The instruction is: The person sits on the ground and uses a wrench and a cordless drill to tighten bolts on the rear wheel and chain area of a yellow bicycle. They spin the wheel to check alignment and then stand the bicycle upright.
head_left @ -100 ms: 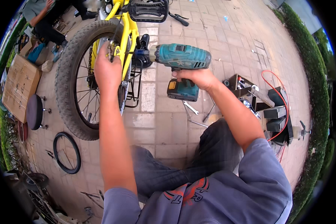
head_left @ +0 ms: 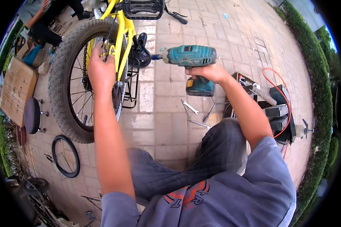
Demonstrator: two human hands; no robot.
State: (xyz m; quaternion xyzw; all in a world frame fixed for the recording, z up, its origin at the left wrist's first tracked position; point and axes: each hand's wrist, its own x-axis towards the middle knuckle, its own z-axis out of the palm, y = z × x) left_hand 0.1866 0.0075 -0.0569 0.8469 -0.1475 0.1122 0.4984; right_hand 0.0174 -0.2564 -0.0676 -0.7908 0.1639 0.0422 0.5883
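Note:
My right hand (head_left: 209, 73) grips a teal cordless impact driver (head_left: 191, 55) by its handle. The driver's blue-tipped nose points left and stands apart from the yellow bicycle frame (head_left: 120, 43). At the wheel's side of the frame, my left hand (head_left: 101, 70) is closed, with thumb and fingers at a small metal bicycle part (head_left: 105, 50) next to a cable. The palm side is hidden, so how much it holds does not show. The fat knobbly tire (head_left: 60, 87) of a spoked wheel stands left of that hand. A black pedal (head_left: 142, 9) is at the frame's top.
A black saddle (head_left: 141, 53) and rack (head_left: 130, 87) lie low behind the frame. An open-ended wrench (head_left: 190, 107) and other tools are on the paving. At right are a toolbox (head_left: 278, 110) and red hose (head_left: 288, 98); at left, a stool (head_left: 32, 115), carton (head_left: 17, 89), loose tire (head_left: 66, 156) and another person (head_left: 41, 20).
The driver has moved right, away from the frame, with its nose now clear of it. My left hand stays at the metal part. The view has shifted slightly.

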